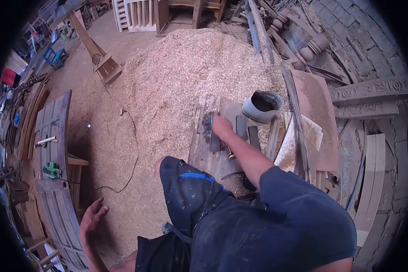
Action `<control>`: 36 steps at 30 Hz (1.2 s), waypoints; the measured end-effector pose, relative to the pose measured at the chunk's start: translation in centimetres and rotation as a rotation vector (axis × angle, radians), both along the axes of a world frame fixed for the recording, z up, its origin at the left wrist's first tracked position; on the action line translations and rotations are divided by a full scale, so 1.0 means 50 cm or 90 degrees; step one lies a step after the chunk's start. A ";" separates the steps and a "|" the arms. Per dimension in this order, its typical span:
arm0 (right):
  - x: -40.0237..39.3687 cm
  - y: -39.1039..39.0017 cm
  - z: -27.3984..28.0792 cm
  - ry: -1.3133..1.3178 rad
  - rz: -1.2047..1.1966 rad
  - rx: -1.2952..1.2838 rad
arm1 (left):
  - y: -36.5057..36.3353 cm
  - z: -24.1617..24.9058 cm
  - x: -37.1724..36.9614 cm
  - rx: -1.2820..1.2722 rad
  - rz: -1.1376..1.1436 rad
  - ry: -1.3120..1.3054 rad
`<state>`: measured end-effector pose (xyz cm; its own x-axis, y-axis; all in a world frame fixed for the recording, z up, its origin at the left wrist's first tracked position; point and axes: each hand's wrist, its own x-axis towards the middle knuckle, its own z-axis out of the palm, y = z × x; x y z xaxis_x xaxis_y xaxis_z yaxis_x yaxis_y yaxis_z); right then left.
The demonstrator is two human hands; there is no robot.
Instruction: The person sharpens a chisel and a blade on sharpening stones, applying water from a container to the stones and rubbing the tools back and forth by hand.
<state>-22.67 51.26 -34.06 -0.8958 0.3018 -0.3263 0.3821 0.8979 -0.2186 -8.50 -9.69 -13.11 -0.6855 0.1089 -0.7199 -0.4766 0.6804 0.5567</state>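
Note:
My right hand (222,128) is closed around what looks like a chisel, whose amber handle (231,153) shows below the fist. It presses over a dark sharpening stone (214,141) on a wooden board (199,154). Dark wet grime lies beside the stone. Two more dark blocks, a grey one (241,127) and a narrower one (254,137), lie just right of my wrist. A cut-down grey container (262,106) with dark contents stands beyond them. My left hand (93,216) hangs in the air at the lower left, holding nothing, fingers apart, near a panelled door.
A large heap of wood shavings (186,68) spreads ahead. The panelled door (54,127) at left carries a green power tool (52,171); a black cable (133,167) trails across the floor. Planks and a carved beam (371,90) lie at right, beside a brick wall (362,27).

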 end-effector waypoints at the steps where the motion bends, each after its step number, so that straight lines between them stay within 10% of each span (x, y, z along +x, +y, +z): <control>1: 0.022 -0.008 0.015 -0.012 0.027 -0.010 | 0.022 0.022 -0.001 -0.008 -0.008 -0.011; 36: 0.119 0.038 0.046 0.010 0.185 0.101 | 0.047 0.068 0.002 0.003 -0.011 0.015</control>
<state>-16.70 53.18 -31.77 -0.9563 0.0795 -0.2812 0.1034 0.9921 -0.0710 -8.38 -7.35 -9.71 -0.6999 0.1238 -0.7034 -0.4519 0.6859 0.5704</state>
